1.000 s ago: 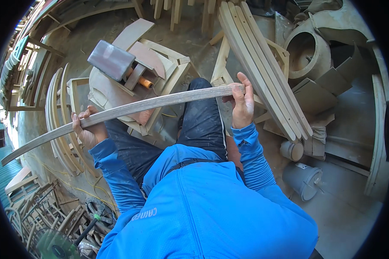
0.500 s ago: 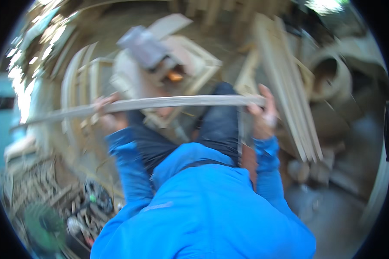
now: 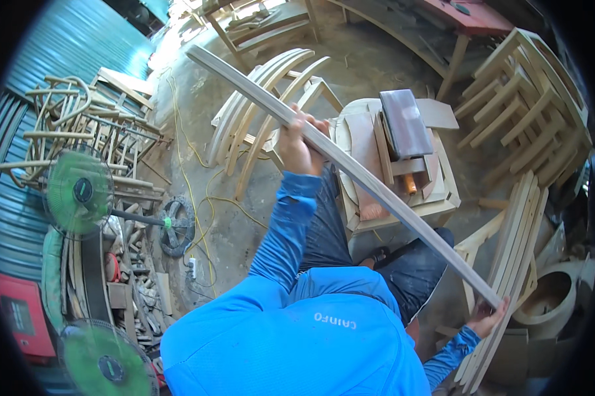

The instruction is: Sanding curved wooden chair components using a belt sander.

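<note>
A long, narrow wooden strip (image 3: 376,189) slants across in front of me, from the upper left down to the lower right. My left hand (image 3: 302,142) is closed round it, partway along from its far end. At the near end, my right hand (image 3: 487,319) grips the strip's tip. That tip lies over a stack of long wooden boards (image 3: 516,228), beside my right hand. Beyond the strip stands a low pile of wooden frames and panels (image 3: 361,135), topped by a grey box-like block (image 3: 404,123) with something orange (image 3: 410,183) below it.
Curved wooden pieces (image 3: 254,99) stand ahead on the left. Two green fans (image 3: 79,189) and a scrap heap (image 3: 139,270) are at my left. Yellow cord (image 3: 208,198) trails over the floor. Stacked wooden frames (image 3: 528,99) fill the far right, above a pale round hollow form (image 3: 547,294).
The strip has swung from nearly level to a steep slant, its left end up and right end down. My right hand has dropped toward the boards; the view has turned. Both hands keep hold.
</note>
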`<state>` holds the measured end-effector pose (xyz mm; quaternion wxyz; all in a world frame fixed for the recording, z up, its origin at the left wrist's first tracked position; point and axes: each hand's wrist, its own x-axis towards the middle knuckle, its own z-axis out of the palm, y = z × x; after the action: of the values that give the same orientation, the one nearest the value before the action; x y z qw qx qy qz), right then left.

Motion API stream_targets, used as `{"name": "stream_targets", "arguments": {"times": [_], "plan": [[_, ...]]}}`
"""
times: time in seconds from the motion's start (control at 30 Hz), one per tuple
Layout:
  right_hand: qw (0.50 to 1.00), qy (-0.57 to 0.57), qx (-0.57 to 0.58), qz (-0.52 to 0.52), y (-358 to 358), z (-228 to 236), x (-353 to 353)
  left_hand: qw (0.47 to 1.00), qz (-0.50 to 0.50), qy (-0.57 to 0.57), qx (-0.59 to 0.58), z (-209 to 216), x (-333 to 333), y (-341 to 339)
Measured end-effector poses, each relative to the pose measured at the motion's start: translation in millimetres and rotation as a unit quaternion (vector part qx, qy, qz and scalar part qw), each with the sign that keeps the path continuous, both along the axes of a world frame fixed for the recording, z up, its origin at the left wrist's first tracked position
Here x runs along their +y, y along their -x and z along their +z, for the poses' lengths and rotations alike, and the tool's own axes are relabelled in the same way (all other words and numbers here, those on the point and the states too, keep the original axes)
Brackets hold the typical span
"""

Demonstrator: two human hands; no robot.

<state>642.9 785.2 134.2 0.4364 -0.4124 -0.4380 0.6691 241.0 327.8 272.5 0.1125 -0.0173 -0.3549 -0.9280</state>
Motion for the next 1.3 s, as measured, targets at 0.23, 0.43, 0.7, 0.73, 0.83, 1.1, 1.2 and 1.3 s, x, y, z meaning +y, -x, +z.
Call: {"name": "stream_targets", "arguments": {"times": [0.23,0.43,0.7,0.73,0.83,1.1,1.2,1.3], "plan": [[0.948,0.021,-0.16,-0.276,-90.4,6.4,68.8,0.995,0.088,0.051,0.0,20.2,-37.1,24.3],[0.944,-0.021,-0.253,-0.208,-132.9,-18.3,86.0,0.993,0.094,0.018,-0.074,1.1,-23.3,21.9],[0.911,-0.02,-0.34,-0.234,-163.2,-72.3,87.0,0.995,0.025,0.097,-0.017,-6.6,3.3,6.6],[0.912,-0.032,-0.338,-0.229,-170.7,-83.4,89.9,0.995,0.012,0.104,-0.007,-4.5,6.5,4.1],[0.905,0.028,-0.377,-0.196,-187.2,-106.5,92.9,0.993,-0.011,0.115,0.006,2.2,16.5,-7.1],[0.889,0.062,-0.417,-0.179,-264.9,-112.8,107.2,0.996,-0.06,0.069,0.025,-22.0,67.8,-34.0],[0.879,0.091,-0.405,-0.235,-258.0,-87.7,91.0,0.994,-0.052,0.097,-0.026,-41.4,78.1,-28.4],[0.915,0.008,-0.215,-0.341,-211.8,-20.7,62.8,0.993,-0.071,0.082,-0.042,-39.0,89.2,-31.0]]}}
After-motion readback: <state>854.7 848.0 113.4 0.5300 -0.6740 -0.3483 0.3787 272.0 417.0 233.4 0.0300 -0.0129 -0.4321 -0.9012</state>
